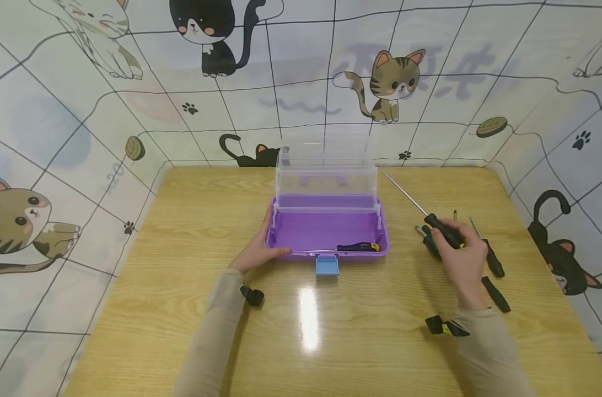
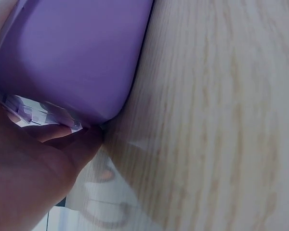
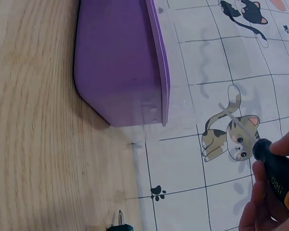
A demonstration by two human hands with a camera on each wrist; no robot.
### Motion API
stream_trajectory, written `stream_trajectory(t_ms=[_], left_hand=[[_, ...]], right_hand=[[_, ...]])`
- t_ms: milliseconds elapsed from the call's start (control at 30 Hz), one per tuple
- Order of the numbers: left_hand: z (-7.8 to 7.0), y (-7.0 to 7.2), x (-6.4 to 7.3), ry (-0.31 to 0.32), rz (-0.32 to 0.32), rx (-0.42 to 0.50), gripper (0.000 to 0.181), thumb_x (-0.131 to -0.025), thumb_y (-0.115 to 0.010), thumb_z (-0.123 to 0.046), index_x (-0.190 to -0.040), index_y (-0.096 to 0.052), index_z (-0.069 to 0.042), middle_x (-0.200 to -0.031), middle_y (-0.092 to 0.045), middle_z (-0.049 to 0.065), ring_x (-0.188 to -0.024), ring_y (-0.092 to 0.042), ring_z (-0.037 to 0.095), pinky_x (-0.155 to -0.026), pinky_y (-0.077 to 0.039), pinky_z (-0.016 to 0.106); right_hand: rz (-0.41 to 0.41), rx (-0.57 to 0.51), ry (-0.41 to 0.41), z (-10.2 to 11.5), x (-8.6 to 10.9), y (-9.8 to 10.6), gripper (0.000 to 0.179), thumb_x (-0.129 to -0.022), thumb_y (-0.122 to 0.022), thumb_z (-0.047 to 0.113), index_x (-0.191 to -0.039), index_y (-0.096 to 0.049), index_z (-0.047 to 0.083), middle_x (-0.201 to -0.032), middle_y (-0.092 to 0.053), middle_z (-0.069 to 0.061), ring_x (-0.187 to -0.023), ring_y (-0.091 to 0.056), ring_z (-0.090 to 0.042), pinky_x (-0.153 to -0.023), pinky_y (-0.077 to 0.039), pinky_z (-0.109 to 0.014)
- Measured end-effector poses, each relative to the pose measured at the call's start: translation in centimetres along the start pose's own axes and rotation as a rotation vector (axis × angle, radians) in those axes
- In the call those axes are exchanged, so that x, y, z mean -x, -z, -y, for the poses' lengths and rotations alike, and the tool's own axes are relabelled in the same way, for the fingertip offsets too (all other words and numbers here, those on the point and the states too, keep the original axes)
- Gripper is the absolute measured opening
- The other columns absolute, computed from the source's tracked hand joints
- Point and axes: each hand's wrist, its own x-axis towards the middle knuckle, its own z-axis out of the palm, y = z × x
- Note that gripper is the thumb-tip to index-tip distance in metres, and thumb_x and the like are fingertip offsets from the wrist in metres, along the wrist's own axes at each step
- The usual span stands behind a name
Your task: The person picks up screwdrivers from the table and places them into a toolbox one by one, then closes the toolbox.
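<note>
A purple toolbox (image 1: 326,229) with a raised clear lid (image 1: 326,182) stands on the table. My left hand (image 1: 258,248) grips its left end, thumb along the front rim; the left wrist view shows the fingers around the box (image 2: 72,57) from close up. Inside, along the front wall, lies a black and yellow screwdriver (image 1: 359,247). My right hand (image 1: 461,256) holds another long screwdriver (image 1: 442,230) above the table, right of the box, its shaft pointing up and left. The right wrist view shows thumb and fingers around its handle (image 3: 282,178).
Several more screwdrivers lie below and beside my right hand, including a dark-handled one (image 1: 495,294) and a green-handled one (image 1: 431,242). A blue latch (image 1: 327,266) hangs open at the box's front. Behind the table (image 1: 207,209) rises a cat-patterned wall covering (image 1: 301,82).
</note>
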Motion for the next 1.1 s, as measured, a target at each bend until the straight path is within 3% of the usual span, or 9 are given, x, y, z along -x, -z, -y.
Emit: stream_trajectory(t_ms=[167, 367, 767, 967, 1100], left_hand=[[-0.2, 0.0, 0.0, -0.006, 0.000, -0.001, 0.123, -0.075, -0.083, -0.022, -0.152, 0.011, -0.043, -0.160, 0.007, -0.008, -0.145, -0.004, 0.024, -0.114, -0.009, 0.051], [-0.1, 0.0, 0.0, -0.013, 0.005, 0.002, 0.123, -0.075, -0.083, -0.024, -0.152, 0.011, -0.043, -0.160, 0.007, -0.007, -0.145, -0.003, 0.025, -0.113, -0.008, 0.053], [-0.1, 0.0, 0.0, 0.012, -0.004, -0.002, 0.124, -0.075, -0.083, -0.023, -0.153, 0.011, -0.038, -0.161, 0.006, 0.001, -0.144, -0.005, 0.031, -0.113, -0.009, 0.055], [-0.2, 0.0, 0.1, 0.021, -0.008, -0.007, 0.122, -0.077, -0.082, -0.019, -0.153, 0.012, -0.037, -0.161, 0.007, 0.002, -0.144, -0.004, 0.033, -0.112, -0.008, 0.056], [-0.2, -0.1, 0.2, 0.018, -0.005, -0.006, 0.122, -0.077, -0.082, -0.019, -0.153, 0.011, -0.039, -0.161, 0.007, 0.000, -0.144, -0.004, 0.031, -0.112, -0.008, 0.055]], right_hand=[[0.055, -0.050, 0.037, 1.6, 0.7, -0.4, 0.023, -0.084, -0.071, 0.003, -0.105, -0.070, -0.005, -0.092, -0.062, 0.018, -0.074, -0.058, -0.001, -0.055, -0.044, -0.010], [0.096, -0.111, 0.069, 3.8, 1.6, -0.7, 0.020, -0.083, -0.069, -0.002, -0.102, -0.069, -0.009, -0.092, -0.066, 0.014, -0.072, -0.056, -0.001, -0.055, -0.043, -0.011], [0.175, -0.104, 0.078, 3.0, 2.1, -1.6, 0.022, -0.083, -0.071, -0.001, -0.105, -0.071, -0.003, -0.094, -0.064, 0.016, -0.078, -0.059, -0.003, -0.057, -0.045, -0.014], [0.217, -0.090, 0.053, 0.9, 2.1, -2.5, 0.027, -0.083, -0.072, 0.000, -0.109, -0.071, 0.000, -0.102, -0.065, 0.008, -0.085, -0.060, -0.006, -0.060, -0.047, -0.014], [0.246, -0.098, 0.080, 0.4, 2.3, -2.7, 0.027, -0.084, -0.073, 0.002, -0.110, -0.071, 0.003, -0.104, -0.066, -0.002, -0.088, -0.060, -0.006, -0.061, -0.048, -0.014]])
